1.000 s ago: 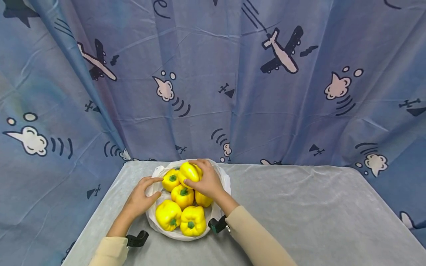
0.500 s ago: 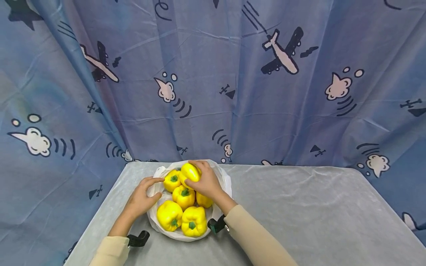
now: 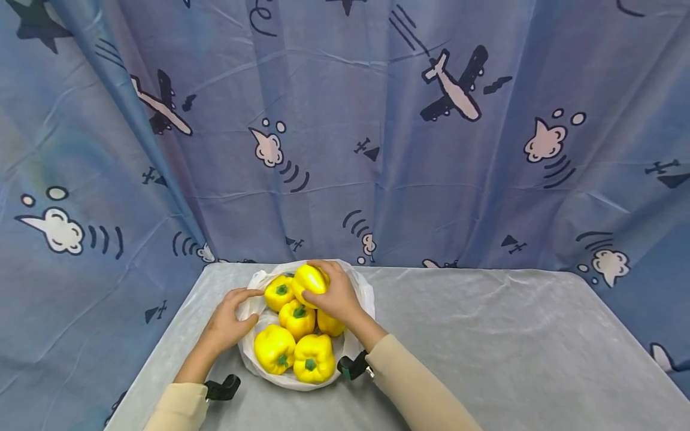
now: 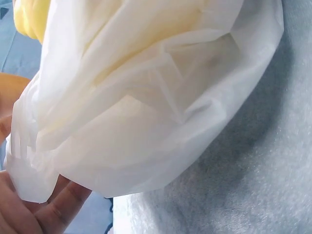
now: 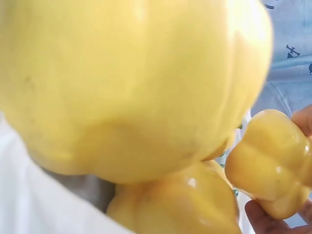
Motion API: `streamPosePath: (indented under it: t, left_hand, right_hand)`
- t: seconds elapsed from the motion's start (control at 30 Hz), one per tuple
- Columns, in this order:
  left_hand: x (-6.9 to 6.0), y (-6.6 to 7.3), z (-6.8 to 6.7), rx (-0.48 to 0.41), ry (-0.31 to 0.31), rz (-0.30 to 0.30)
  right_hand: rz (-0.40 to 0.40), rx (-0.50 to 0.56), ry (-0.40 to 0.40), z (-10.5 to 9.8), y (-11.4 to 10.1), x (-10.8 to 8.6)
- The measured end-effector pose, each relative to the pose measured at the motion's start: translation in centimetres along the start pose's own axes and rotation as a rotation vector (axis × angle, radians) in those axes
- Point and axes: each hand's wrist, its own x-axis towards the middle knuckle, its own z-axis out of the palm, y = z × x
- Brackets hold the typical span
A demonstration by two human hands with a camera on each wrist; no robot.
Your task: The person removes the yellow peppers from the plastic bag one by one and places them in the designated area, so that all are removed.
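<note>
A white plastic bag (image 3: 365, 293) stands with its mouth wide, holding several yellow bell peppers (image 3: 297, 319) with green stems. My right hand (image 3: 342, 292) grips another yellow bell pepper (image 3: 309, 280) at the back of the bag, above the others; its thumb and fingers also show around it in the right wrist view, where this held bell pepper (image 5: 270, 158) is at the right edge. At the bag's left rim is my left hand (image 3: 225, 323), thumb and curved fingers holding the plastic. The left wrist view shows the bag's side (image 4: 141, 131) partly covering those fingers (image 4: 63, 204).
The bag sits on a grey cloth-covered table (image 3: 485, 341), left of its middle. A blue curtain (image 3: 334, 120) printed with airplanes hangs behind and beside the table. Black camera mounts (image 3: 223, 388) are strapped on both wrists.
Almost nothing has moved. The right hand and its bell pepper have shifted very slightly; the left hand stays at the bag's rim.
</note>
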Motion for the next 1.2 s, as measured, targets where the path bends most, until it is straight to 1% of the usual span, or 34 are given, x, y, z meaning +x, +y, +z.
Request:
streamPosePath:
  t: [0.2,0.3,0.43,0.7,1.0,1.2]
  left_hand:
    - [-0.1,0.0,0.1,-0.003,-0.003,0.004]
    - [0.0,-0.3,0.1,-0.009,0.010,0.023]
    - [0.0,-0.5,0.2,-0.019,0.024,0.044]
    - [0.0,-0.4,0.2,-0.022,0.032,0.041]
    - [0.1,-0.4,0.2,-0.018,0.025,0.024]
    - [0.2,-0.2,0.1,-0.016,0.004,-0.018]
  right_hand:
    - [-0.052,0.004,0.022,-0.7,-0.2,-0.4]
    - [-0.071,0.001,0.030,-1.1,-0.5,-0.5]
    - [-0.071,-0.012,0.027,-1.7,-1.0,-0.7]
    - [-0.124,-0.008,0.063,-2.8,-1.2,-1.1]
    - [-0.118,-0.002,0.107,-4.2,-0.3,-1.4]
    - [-0.110,-0.008,0.128,-5.3,0.2,-1.7]
